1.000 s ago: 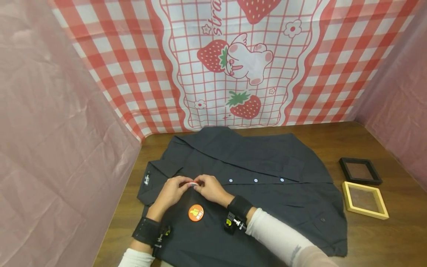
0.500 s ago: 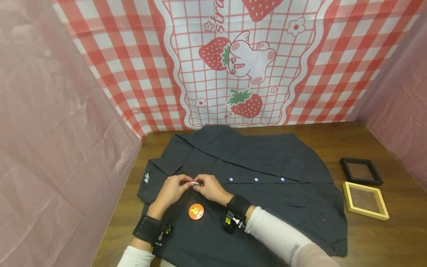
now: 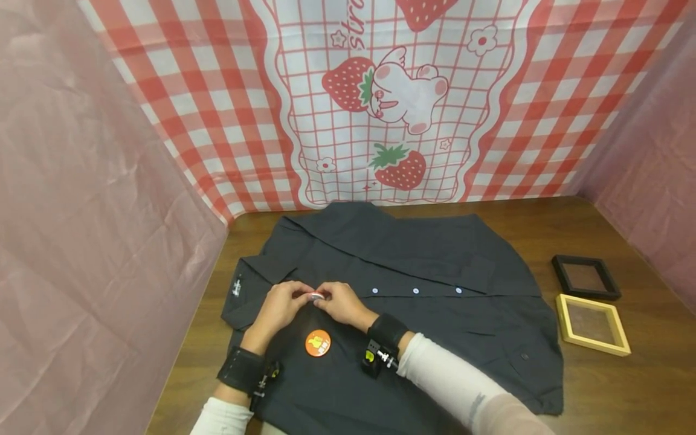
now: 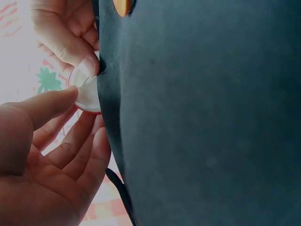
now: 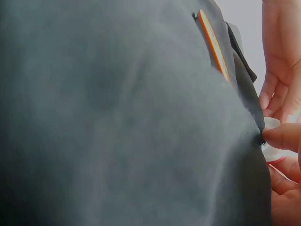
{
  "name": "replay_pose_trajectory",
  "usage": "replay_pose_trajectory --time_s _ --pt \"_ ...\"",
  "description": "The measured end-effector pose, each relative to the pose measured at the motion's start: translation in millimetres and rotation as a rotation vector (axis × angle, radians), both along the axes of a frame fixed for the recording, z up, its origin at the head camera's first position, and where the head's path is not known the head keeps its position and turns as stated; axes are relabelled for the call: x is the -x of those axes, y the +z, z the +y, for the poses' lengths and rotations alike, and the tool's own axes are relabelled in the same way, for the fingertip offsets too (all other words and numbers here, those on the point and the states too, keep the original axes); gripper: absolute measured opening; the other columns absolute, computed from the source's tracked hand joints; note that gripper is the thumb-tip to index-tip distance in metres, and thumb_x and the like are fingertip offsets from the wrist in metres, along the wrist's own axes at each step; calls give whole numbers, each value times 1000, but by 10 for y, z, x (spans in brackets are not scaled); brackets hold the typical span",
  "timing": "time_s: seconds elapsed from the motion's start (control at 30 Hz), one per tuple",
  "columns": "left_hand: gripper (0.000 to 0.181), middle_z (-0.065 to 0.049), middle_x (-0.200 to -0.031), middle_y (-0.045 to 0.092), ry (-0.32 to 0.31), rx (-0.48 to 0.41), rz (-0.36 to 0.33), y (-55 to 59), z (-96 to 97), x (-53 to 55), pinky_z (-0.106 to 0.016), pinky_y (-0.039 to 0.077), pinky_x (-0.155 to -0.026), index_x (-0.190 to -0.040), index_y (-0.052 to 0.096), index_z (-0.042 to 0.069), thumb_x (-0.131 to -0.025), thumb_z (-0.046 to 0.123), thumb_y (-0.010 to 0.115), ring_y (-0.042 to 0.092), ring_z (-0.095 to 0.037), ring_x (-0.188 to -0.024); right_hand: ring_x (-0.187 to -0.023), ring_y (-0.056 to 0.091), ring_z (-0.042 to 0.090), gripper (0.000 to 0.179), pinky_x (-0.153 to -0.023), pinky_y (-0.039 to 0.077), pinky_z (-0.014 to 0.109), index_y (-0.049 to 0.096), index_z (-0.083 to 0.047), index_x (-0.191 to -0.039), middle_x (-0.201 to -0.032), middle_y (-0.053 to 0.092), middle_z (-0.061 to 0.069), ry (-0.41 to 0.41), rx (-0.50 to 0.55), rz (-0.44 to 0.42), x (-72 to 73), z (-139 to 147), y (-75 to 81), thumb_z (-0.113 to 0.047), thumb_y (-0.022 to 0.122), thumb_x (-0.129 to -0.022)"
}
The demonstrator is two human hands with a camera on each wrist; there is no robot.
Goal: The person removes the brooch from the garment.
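A dark grey shirt lies spread on the wooden table. At its front, below the collar, my left hand and right hand pinch a round pin badge from either side. In the left wrist view, the badge's white back and red rim show, with a thin line like a pin across it and one side hidden by cloth. Dark fabric meets the badge at the right thumb. A second badge, orange with a yellow thumbs-up, sits on the shirt just below the hands.
A black square frame and a yellow one lie at the right of the brown table. A red checked strawberry cloth hangs behind. Pink cloth covers both sides.
Both hands stay at nearly the same spot, and the pinched badge turns slightly between the fingers. The whole head view shifts a little. The orange badge and the frames stay put.
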State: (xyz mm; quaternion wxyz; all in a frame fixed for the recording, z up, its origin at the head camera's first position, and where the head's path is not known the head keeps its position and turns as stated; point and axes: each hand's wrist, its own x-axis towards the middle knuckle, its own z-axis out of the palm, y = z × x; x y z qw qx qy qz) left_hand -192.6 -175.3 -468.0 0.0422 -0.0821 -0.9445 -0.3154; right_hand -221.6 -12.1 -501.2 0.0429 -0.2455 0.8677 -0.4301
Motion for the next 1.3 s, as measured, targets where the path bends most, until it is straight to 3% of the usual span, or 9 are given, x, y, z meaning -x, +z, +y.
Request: replay_pose_trajectory --time_s 0.13,0.37,0.87,1.3 --pt "8 -5 -93 74 -7 30 11 -13 12 2 -41 54 -77 -91 76 12 -86 18 73 69 -22 -86 -64 51 4 8 -59 42 18 72 -6 -89 -75 65 2 5 1 -18 0 7 -10 -14 70 -87" --pt "7 -4 -93 75 -13 59 38 -17 38 -1 -43 53 -77 -90 76 14 -85 18 74 70 -23 -87 -65 48 6 7 -59 40 18 73 -6 -87 -75 58 2 2 -33 61 -13 24 -23 -13 70 -86" --pt "7 -4 -92 76 7 66 48 45 15 16 -42 53 -73 -90 76 14 -86 17 73 70 -23 -83 -70 53 8 8 -63 43 19 72 -4 -89 -79 64 6 11 -14 11 59 2 53 -10 70 -85" --pt "7 -3 -92 76 16 61 42 4 28 20 -41 53 -74 -90 76 15 -86 19 73 70 -22 -84 -67 53 10 9 -61 43 20 73 -5 -89 -77 63 5 2 -65 86 41 -30 27 -8 68 -83"
